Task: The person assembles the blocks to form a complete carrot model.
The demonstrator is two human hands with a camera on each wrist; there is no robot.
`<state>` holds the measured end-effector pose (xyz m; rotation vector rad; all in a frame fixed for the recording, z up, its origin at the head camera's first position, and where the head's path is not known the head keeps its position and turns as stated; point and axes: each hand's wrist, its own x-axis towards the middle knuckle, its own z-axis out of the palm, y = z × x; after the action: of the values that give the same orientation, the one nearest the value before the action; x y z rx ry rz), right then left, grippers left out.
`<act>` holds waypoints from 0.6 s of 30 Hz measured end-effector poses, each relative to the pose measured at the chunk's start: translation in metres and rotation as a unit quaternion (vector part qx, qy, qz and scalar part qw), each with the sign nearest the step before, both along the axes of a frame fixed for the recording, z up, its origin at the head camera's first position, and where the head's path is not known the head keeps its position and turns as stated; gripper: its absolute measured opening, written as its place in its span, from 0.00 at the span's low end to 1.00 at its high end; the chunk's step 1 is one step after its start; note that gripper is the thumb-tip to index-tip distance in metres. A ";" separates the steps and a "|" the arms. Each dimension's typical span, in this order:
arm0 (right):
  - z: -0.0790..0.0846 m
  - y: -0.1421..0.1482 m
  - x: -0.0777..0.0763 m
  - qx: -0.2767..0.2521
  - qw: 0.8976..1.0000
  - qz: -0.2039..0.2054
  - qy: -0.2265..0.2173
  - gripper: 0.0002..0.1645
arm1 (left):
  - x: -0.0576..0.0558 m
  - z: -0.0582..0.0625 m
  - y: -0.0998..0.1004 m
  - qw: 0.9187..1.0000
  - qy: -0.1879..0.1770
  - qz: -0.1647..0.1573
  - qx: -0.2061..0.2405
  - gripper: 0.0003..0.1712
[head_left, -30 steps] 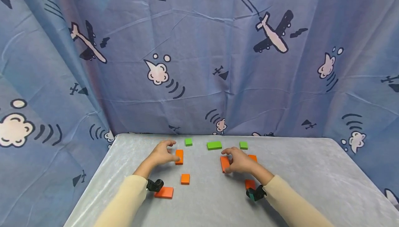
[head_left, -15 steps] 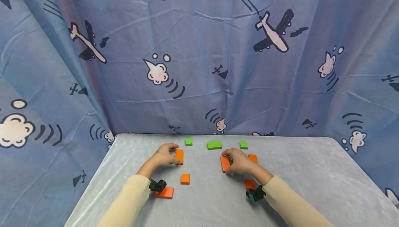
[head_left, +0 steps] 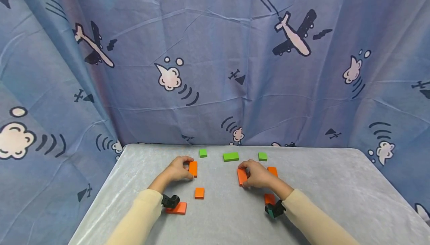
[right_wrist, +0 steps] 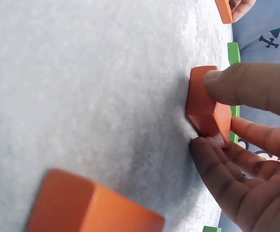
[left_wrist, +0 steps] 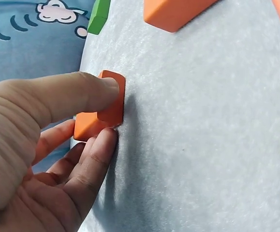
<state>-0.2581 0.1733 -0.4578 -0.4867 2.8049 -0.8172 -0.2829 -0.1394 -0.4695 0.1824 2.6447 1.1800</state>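
My left hand [head_left: 176,169] pinches an orange rectangular block [head_left: 193,169] on the left part of the table. In the left wrist view its thumb lies against one end of that orange block [left_wrist: 113,108], with fingertips at the far end and side. On the other side, my right hand [head_left: 258,174] grips a red-orange rectangular block [head_left: 241,177] by its ends. Seen from the right wrist, the thumb presses the near end of this red-orange block [right_wrist: 201,99], and the fingers are curled at its far side. Both blocks lie on the table.
Green blocks stand along the back: a small one [head_left: 203,153], a longer one [head_left: 230,157], another small one [head_left: 262,156]. An orange square block [head_left: 199,193] and a red-orange block [head_left: 179,208] lie nearer. Two more [head_left: 273,170] are partly behind the right arm. A curtain [head_left: 215,125] hangs behind.
The left hand has moved slightly right and its thumb and fingers have closed onto the ends of the orange block. The right hand stays at its block, nearly still.
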 end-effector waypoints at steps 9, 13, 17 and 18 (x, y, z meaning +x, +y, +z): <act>-0.001 0.000 -0.002 -0.007 1.000 -0.014 -0.021 0.35 | -0.003 -0.006 0.000 1.000 0.021 -0.002 -0.009 0.37; -0.001 0.001 -0.002 -0.013 1.000 -0.014 -0.025 0.36 | -0.001 -0.006 0.002 1.000 0.027 -0.002 -0.008 0.36; 0.000 0.003 -0.003 -0.020 0.999 -0.017 -0.031 0.36 | 0.002 -0.001 0.010 1.000 0.021 -0.010 0.013 0.35; 0.000 0.004 -0.003 -0.021 0.999 -0.019 -0.033 0.35 | 0.004 0.001 0.013 1.000 0.019 -0.014 0.016 0.35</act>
<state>-0.2607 0.1770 -0.4575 -0.4054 2.7502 -0.8850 -0.2792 -0.1263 -0.4684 0.2488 2.6486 1.2225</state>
